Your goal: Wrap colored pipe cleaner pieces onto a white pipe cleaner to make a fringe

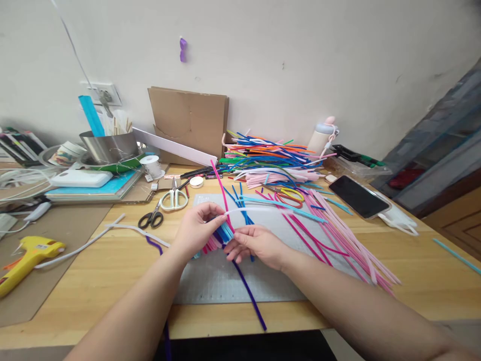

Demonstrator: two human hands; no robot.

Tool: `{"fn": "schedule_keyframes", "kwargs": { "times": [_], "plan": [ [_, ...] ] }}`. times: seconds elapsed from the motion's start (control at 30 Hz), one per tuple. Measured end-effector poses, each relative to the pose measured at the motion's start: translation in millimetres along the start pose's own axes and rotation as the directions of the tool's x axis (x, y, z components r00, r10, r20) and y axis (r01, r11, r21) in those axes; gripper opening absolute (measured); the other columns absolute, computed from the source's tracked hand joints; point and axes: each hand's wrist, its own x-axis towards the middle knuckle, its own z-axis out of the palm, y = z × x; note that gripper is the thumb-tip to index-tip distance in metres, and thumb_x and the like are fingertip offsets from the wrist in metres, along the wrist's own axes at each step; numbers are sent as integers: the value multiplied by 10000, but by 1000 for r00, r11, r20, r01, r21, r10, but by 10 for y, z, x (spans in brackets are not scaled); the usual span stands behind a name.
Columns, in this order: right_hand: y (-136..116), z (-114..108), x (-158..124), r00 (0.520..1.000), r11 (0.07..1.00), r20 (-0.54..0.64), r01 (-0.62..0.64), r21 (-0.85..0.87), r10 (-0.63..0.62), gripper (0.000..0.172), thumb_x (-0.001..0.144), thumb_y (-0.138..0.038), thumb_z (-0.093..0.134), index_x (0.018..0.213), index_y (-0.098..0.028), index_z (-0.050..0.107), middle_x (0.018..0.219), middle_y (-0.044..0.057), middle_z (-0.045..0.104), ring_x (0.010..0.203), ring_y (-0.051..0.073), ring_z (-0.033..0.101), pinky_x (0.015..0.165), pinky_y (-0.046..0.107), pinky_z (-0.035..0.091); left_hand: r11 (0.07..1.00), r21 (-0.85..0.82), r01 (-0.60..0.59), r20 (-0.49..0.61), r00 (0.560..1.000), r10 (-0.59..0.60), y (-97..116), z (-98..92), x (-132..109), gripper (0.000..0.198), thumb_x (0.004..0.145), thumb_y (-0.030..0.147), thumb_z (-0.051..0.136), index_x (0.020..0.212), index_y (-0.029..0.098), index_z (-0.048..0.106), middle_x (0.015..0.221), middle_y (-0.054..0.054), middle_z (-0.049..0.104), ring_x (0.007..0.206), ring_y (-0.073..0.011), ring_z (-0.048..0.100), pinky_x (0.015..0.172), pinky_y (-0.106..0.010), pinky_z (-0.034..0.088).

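My left hand is closed around a small bundle of pipe cleaners, blue and pink, held over a grey cutting mat. My right hand pinches the same bundle from the right side. A white pipe cleaner sticks out to the right from between my fingers. A pink one points up and back. A dark purple pipe cleaner trails from the bundle toward the table's front edge.
A large heap of coloured pipe cleaners lies at the back; pink ones fan out on the right. Scissors, white scissors, a yellow glue gun, a phone, a metal bowl and cardboard surround the mat.
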Motion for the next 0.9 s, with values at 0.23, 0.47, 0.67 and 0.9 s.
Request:
{"fn": "schedule_keyframes", "kwargs": {
  "times": [0.23,0.47,0.67,0.9],
  "plan": [
    [50,58,10,996,987,-74,28,-161,-40,334,707,-434,616,731,-101,604,696,64,666,594,135,642,516,228,490,999,41,-34,10,999,34,-51,26,-19,185,698,312,625,796,160,588,743,-8,613,662,-119,565,617,-225,453],
    [18,58,6,996,996,-77,35,-80,-41,325,732,-435,596,820,-125,552,649,39,647,557,133,639,494,223,478,998,52,-41,73,997,37,-40,4,-18,199,704,300,623,831,153,580,767,-19,618,686,-126,570,655,-247,465],
    [57,59,17,988,985,-96,111,-132,-124,327,755,-413,570,931,-140,533,657,17,627,562,126,636,488,217,482,994,97,-40,75,997,33,-44,102,-47,156,700,279,618,794,161,578,763,-17,618,706,-135,577,661,-247,459],
    [121,50,36,987,966,-89,110,-235,-134,252,740,-367,578,816,-132,531,636,6,607,519,104,604,446,195,454,968,247,-51,16,999,48,-32,186,-91,186,715,313,578,833,169,584,774,-18,624,714,-148,587,621,-246,460]
  ]
}}
